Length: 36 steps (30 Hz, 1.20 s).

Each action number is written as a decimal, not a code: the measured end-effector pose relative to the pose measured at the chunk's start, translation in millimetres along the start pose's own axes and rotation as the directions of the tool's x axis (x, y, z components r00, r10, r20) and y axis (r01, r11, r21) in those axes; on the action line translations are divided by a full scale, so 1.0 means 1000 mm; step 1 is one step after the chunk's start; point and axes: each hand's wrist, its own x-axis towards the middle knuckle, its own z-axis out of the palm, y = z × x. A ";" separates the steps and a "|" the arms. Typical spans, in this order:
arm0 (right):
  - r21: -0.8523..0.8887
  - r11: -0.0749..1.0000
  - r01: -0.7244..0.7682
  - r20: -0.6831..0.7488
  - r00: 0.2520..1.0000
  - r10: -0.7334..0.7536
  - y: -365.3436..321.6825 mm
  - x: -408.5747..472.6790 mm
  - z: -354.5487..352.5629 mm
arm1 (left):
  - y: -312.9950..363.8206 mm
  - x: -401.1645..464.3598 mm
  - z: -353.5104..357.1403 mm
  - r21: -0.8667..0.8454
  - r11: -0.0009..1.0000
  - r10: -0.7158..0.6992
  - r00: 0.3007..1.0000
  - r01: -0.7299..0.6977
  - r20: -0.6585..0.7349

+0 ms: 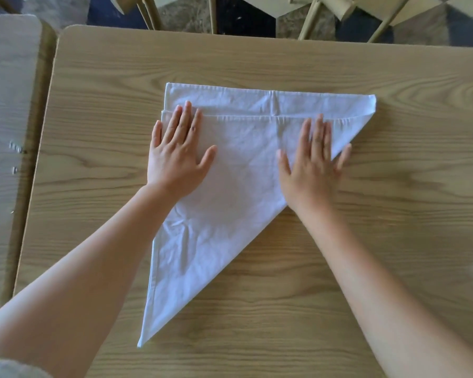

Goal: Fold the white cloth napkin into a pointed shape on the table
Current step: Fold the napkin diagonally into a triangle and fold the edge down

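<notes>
1. Flat on the middle of the wood-grain counter (393, 241) lies the white cloth napkin (230, 214), folded into a long triangle whose sharp point reaches toward the near edge, left of centre
2. Its far side is a straight band with a second hemmed edge lying just nearer across it; the right corner is folded over, and the diagonal edge runs from there down to the near point
3. Left hand (178, 156) rests palm down on the napkin's far-left part, fingers released and spread, fingertips reaching the hemmed edge, thumb angled out to the right over the cloth
4. Right hand (311, 165) also lies palm down, fingers spread and gripping nothing, pressing the diagonal edge on the right; its little finger and the heel of the palm sit over bare wood
5. Both bare forearms come in from the near corners and angle inward
6. Beyond the far edge stand pale wooden chair legs (148, 12); a second tabletop (8, 105) sits just beside on the left
</notes>
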 end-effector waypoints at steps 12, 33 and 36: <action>-0.012 0.981 0.194 0.115 0.975 -0.191 -0.009 -0.090 0.030 | -0.003 0.000 0.001 0.010 1.000 -0.009 1.000 0.008 0.026; -0.090 0.973 0.215 0.119 0.972 -0.204 -0.007 -0.092 0.032 | 0.044 -0.241 0.005 -0.008 0.999 -0.039 0.990 0.040 0.138; -0.079 0.974 0.214 0.122 0.971 -0.204 -0.007 -0.093 0.031 | 0.039 -0.259 0.000 0.027 0.998 -0.058 0.983 0.054 0.175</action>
